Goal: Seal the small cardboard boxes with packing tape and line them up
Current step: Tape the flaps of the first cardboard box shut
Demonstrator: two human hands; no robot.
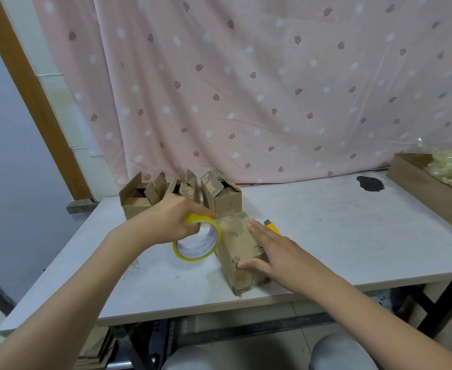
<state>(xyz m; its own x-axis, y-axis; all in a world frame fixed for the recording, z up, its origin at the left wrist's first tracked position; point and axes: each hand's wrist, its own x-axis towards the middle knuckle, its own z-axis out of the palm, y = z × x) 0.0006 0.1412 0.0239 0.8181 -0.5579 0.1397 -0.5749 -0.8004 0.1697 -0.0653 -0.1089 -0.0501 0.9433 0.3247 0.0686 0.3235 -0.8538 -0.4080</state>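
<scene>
A small cardboard box (239, 245) lies on its side near the front of the white table (326, 222). My right hand (269, 249) rests flat on its top, thumb pressed against the near end. My left hand (170, 218) grips a yellow-rimmed roll of clear packing tape (197, 243) just left of the box. A strip of tape runs from the roll onto the box's far top edge. Behind stand three boxes with open flaps: one at the left (137, 198), one in the middle (186, 186) partly hidden by my left hand, and one at the right (223, 194).
A yellow utility knife (271, 226) lies just right of the box, partly behind my right hand. A long cardboard tray (419, 180) with crumpled plastic sits at the far right. A dark stain (370, 182) marks the table. A pink curtain hangs behind.
</scene>
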